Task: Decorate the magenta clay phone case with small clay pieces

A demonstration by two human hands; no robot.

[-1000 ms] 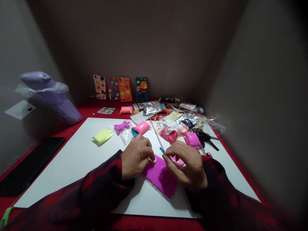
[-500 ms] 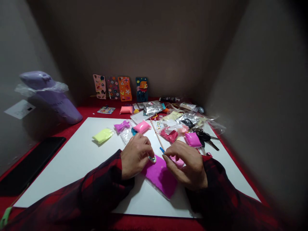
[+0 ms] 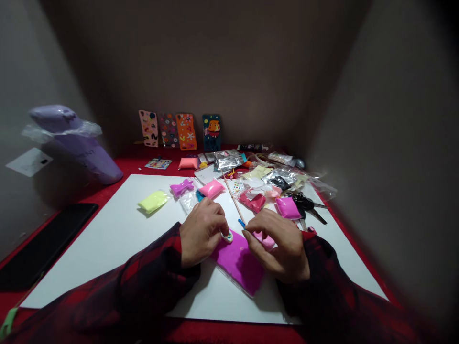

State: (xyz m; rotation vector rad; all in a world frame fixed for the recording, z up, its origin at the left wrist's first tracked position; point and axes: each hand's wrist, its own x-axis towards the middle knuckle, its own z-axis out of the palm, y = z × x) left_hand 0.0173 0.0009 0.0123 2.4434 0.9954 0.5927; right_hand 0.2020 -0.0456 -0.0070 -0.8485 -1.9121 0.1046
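Note:
A flat phone case (image 3: 239,263) covered in purple, with a clear edge, lies tilted on the white board between my hands. My left hand (image 3: 204,231) is closed at its far left corner, fingertips pinching a small round white piece (image 3: 228,236) with coloured marks that rests on the purple. Over the right side of the case, my right hand (image 3: 278,243) pinches a slim blue piece (image 3: 242,223) between thumb and forefinger. A thin wooden stick (image 3: 232,196) runs up to that blue piece; whether they are joined I cannot tell. Pink clay (image 3: 265,240) shows partly behind my right fingers.
Packets of yellow (image 3: 153,201), pink (image 3: 212,189) and magenta clay (image 3: 288,208) lie on the white board (image 3: 118,258). Keys (image 3: 311,208) and crumpled plastic wrappers (image 3: 287,177) are at right. Decorated phone cases (image 3: 186,131) lean on the back wall. A purple wrapped bundle (image 3: 86,148) stands left.
My left fingers have shifted very slightly, showing a little more of the round white piece. The right hand and the case stay in place.

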